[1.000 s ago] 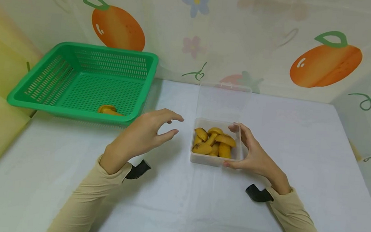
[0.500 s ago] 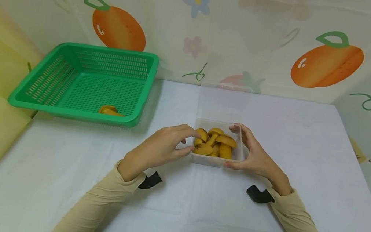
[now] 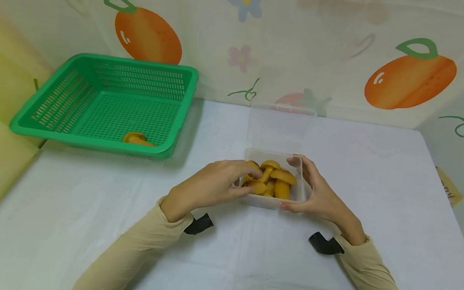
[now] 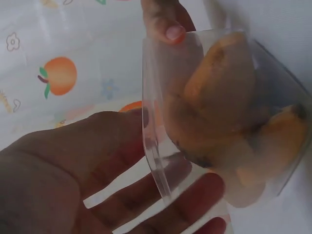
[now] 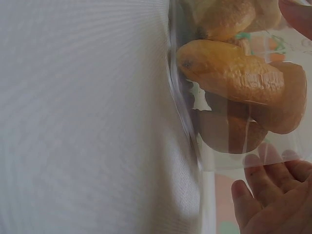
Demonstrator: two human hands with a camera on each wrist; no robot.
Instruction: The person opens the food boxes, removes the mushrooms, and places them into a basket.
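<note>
A clear plastic box [image 3: 264, 203] holding several yellow-brown mushrooms [image 3: 282, 184] sits on the white table. My right hand [image 3: 318, 196] grips the box's right end, thumb at the front and fingers at the back. At the left end is my left hand [image 3: 216, 185], its fingers loosely bent and spread. Its thumb and index finger reach over the rim and overlap the mushrooms in the head view. In the left wrist view, the lower fingers [image 4: 200, 195] lie along the box's outer side. Through the box wall [image 5: 209, 163], the right wrist view shows mushrooms and those fingertips.
The box's clear lid [image 3: 281, 128] lies opened back behind it. A green perforated basket [image 3: 99, 145] stands at the back left with a mushroom [image 3: 135, 138] inside near its front wall. A cloth printed with oranges [image 3: 148, 34] hangs behind the table.
My left hand has moved right, from the space between basket and box to the box's left end, its fingertips now over the rim. The right hand has stayed on the box.
</note>
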